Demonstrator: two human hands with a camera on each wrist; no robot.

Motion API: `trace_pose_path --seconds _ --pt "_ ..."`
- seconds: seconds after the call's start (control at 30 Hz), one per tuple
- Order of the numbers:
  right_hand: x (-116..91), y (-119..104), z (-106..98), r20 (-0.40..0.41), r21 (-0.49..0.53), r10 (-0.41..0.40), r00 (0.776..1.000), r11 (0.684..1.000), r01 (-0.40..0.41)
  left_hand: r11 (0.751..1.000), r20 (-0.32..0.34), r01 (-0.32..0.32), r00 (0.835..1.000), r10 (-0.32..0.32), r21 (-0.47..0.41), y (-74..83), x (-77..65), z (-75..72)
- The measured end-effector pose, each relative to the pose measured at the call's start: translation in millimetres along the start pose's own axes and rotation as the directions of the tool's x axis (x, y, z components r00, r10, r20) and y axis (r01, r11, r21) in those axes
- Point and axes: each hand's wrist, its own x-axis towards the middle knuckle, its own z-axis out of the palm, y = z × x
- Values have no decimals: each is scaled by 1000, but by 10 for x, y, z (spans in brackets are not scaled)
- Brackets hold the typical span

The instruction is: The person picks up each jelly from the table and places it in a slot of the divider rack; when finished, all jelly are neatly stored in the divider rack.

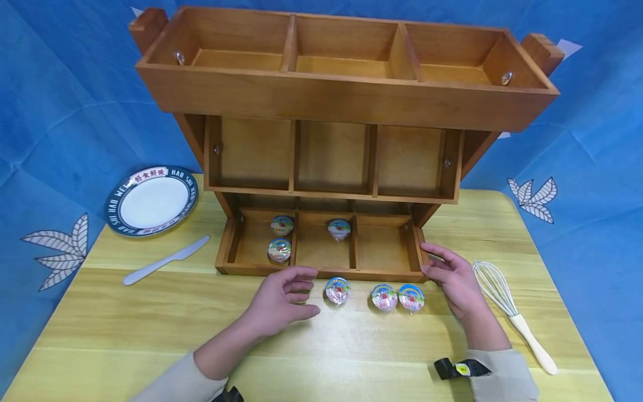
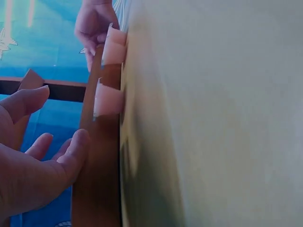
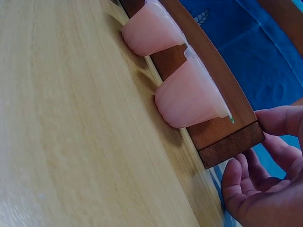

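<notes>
My left hand (image 1: 281,298) hovers with thumb and fingers spread apart, just left of a small sealed jelly cup (image 1: 338,291), which it does not touch. My right hand (image 1: 454,276) touches the right end of the wooden shelf's bottom tray (image 1: 321,271) with its fingertips; the right wrist view shows this hand (image 3: 270,175) at the tray's corner. Two more jelly cups (image 1: 384,297) stand side by side before the tray, and their pink sides (image 3: 189,94) show in the right wrist view. Inside the tray, two cups (image 1: 279,250) occupy the left compartment and one cup (image 1: 339,229) the middle.
The wooden shelf's upper trays (image 1: 346,92) rise in tiers and overhang the bottom one. A dark-rimmed plate (image 1: 118,215) and a pale knife (image 1: 166,261) lie on the left. To the right of my right hand is a whisk (image 1: 532,343). Blue cloth (image 1: 593,139) surrounds the wooden-topped table (image 1: 351,368).
</notes>
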Motion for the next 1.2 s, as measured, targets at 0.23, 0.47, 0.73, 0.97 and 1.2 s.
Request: trace_pose_path --seconds 0.23,0.47,0.73,0.97,1.2 --pt "-4 -9 -1 5 -14 9 1000 1000 -9 999 -8 24 1000 -25 -37 -124 47 101" --pt "-7 -2 6 6 -2 3 1000 1000 -3 989 -52 40 998 -48 -140 -242 118 236" --pt "-10 -4 14 -1 15 0 1000 1000 0 973 -103 -3 994 -22 -233 -340 176 376" --pt "-12 -7 20 1 15 -6 1000 1000 6 984 -95 -42 995 26 -175 -402 204 441" --pt "-12 -9 12 -1 14 7 1000 1000 -7 998 -97 -66 993 63 -23 -444 240 458"
